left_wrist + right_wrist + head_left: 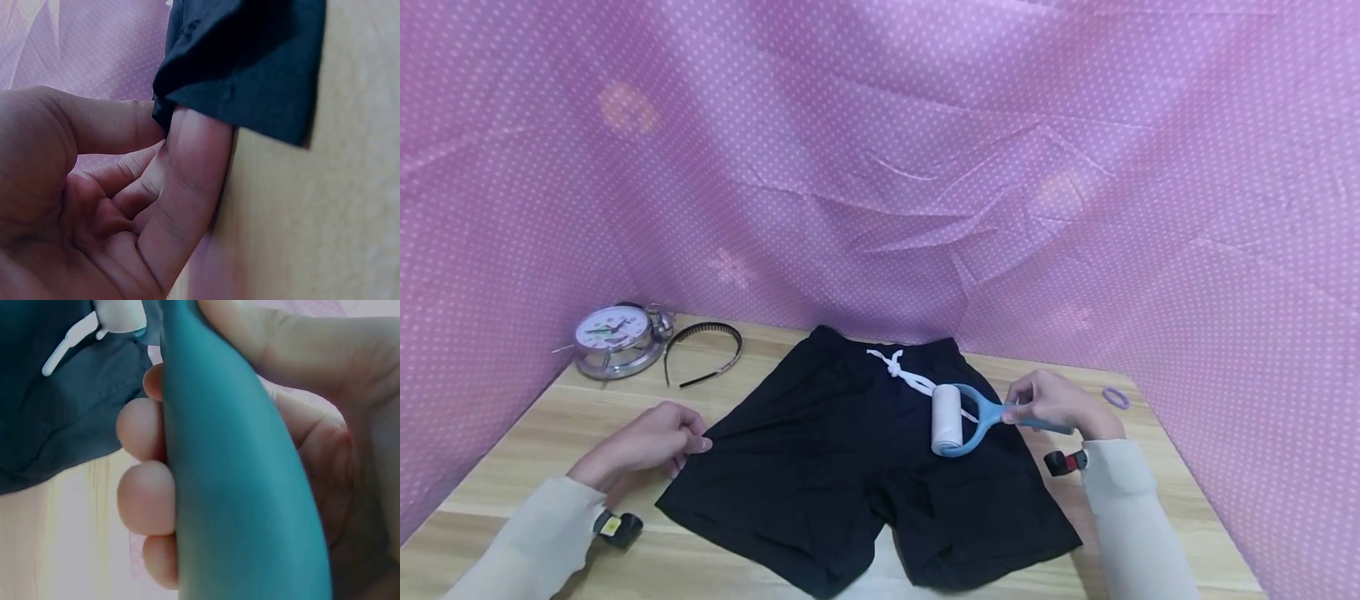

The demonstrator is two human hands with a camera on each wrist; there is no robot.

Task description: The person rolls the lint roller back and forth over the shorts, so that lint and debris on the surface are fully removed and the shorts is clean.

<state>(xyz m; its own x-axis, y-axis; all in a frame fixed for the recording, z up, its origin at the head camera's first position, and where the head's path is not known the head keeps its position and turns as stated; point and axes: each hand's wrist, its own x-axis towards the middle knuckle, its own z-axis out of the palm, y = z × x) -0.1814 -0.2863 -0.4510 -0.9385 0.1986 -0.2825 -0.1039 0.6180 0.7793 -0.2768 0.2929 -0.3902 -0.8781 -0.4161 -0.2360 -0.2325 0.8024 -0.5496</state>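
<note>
Black drawstring shorts (820, 442) lie spread on the wooden table, waistband at the far side and a white drawstring (913, 381) knotted at the front. My left hand (651, 442) pinches the left side edge of the shorts; in the left wrist view the thumb and index finger (194, 162) hold the dark fabric between them. My right hand (1048, 402) grips the blue handle of a lint roller (947, 417), its fingers curled round it in the right wrist view. The white roll is over the right half of the shorts, beside the drawstring.
A silver alarm clock (617, 337) is at the table's back left, with a black headband (703, 354) beside it. A small purple ring-shaped band (1116, 398) lies at the back right. Pink dotted cloth (880, 167) hangs round the table's back and sides.
</note>
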